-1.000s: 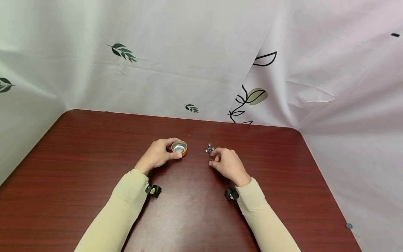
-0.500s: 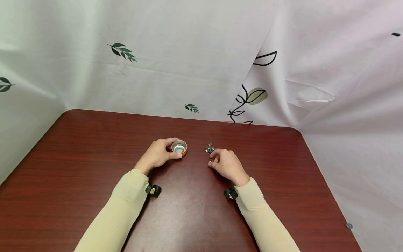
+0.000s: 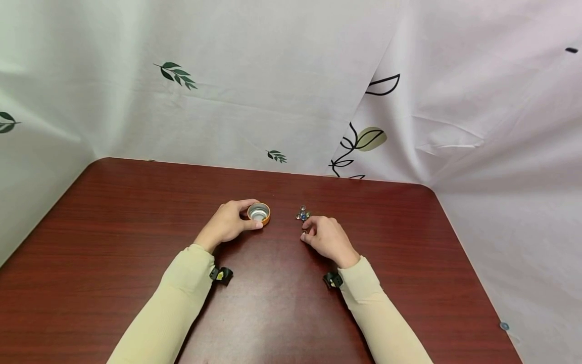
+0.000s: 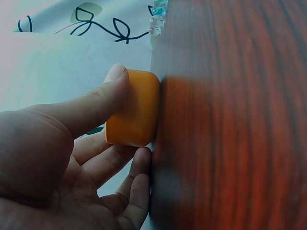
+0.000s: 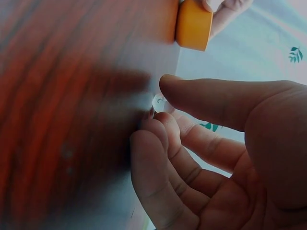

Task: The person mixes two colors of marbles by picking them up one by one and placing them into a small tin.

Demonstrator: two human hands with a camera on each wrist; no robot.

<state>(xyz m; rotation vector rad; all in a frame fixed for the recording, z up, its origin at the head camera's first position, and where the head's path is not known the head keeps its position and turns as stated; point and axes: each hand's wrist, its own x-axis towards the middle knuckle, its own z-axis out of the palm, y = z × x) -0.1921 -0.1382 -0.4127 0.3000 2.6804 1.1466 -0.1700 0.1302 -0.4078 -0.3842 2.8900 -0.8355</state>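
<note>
My left hand (image 3: 229,222) grips a small round tin (image 3: 253,221), orange outside and silvery inside, with its open side up on the table. Thumb and forefinger hold it from opposite sides. A small yellowish-green spot shows inside the tin. To the right, my right hand (image 3: 329,238) pinches a clear glass marble (image 5: 159,102) between thumb and fingertips, close to the tabletop. Just beyond those fingertips lies a tight cluster of several glass marbles (image 3: 303,216), clear and bluish. In the left wrist view some marbles (image 4: 156,21) show at the top.
The dark red wood-grain table (image 3: 263,313) has rounded far corners. Behind it and at both sides hangs a pale curtain (image 3: 218,116) with leaf prints. A small blue round thing (image 3: 504,326) is at the table's right edge. Each wrist wears a black camera strap (image 3: 221,275).
My right hand has shifted very slightly left and towards me, and the marble shows more between its fingertips. The left hand and the tin have stayed in place.
</note>
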